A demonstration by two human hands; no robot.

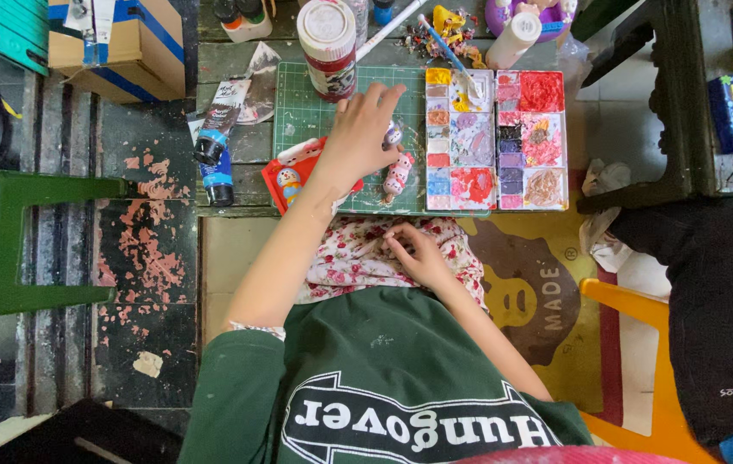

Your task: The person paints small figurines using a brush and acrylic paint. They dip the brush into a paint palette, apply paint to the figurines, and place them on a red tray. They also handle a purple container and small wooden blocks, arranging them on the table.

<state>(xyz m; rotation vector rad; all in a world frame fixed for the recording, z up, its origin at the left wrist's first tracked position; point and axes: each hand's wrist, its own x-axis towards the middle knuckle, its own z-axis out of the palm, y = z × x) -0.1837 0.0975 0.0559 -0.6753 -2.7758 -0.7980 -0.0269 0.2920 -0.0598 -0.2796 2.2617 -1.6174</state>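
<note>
On the low wooden table [246, 142] a green cutting mat [298, 107] lies near the middle, and the left hand [364, 133] reaches over it, fingers spread and curled down onto a small painted figurine [394, 131]; whether it grips the piece or only rests on it cannot be told. Just beside it a second small figurine [399, 174], white with pink and red, lies on the mat near the table's near edge, its long axis running roughly from near edge to far edge. A red tray with painted figures [291, 174] sits under the wrist, toward the near edge. Touching the mat's right side is a paint palette [495, 140] of many wells, a brush [452, 53] lying slanted across its far left corner. A white jar with a red band [328, 45] stands at the mat's far edge, close to the fingertips. Two paint tubes [214, 150] lie toward the table's left edge. The right hand [413, 252] rests on floral cloth [358, 258] in the lap, fingers loosely bent, pinching the fabric
</note>
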